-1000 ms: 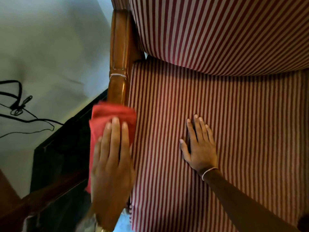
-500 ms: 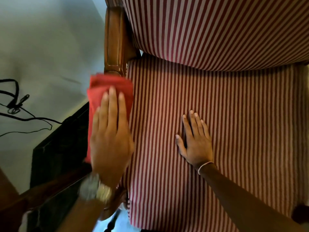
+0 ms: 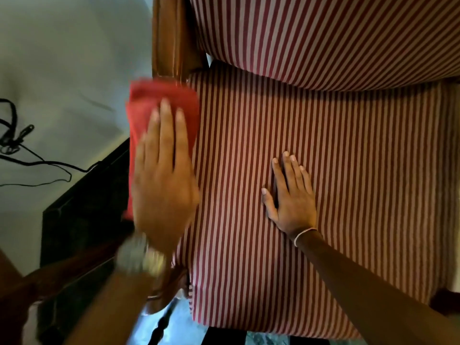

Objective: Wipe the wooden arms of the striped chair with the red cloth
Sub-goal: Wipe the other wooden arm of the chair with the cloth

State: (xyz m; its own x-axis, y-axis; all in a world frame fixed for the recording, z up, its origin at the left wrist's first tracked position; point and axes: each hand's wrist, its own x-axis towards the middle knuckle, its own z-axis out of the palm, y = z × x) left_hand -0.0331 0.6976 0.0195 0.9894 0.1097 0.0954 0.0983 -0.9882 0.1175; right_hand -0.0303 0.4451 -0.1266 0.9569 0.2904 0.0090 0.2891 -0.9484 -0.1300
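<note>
Left hand (image 3: 163, 185), fingers flat, pressing red cloth (image 3: 159, 100) on wooden arm (image 3: 171, 36); advanced up arm since earlier frame. Right hand (image 3: 291, 197) unmoved, fingers flat, slightly spread on striped seat (image 3: 348, 170).

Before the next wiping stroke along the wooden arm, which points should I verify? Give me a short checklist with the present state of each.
1. Red cloth lies over the brown wooden chair arm: ok.
2. Left hand is flat on the cloth: ok.
3. Right hand braces on the red-and-white striped seat cushion: ok.
4. Arm beyond the cloth is free of objects: ok.
5. Wood under the cloth is clean: cannot tell, hidden.
6. Opposite arm wiped: cannot tell, out of view.
</note>
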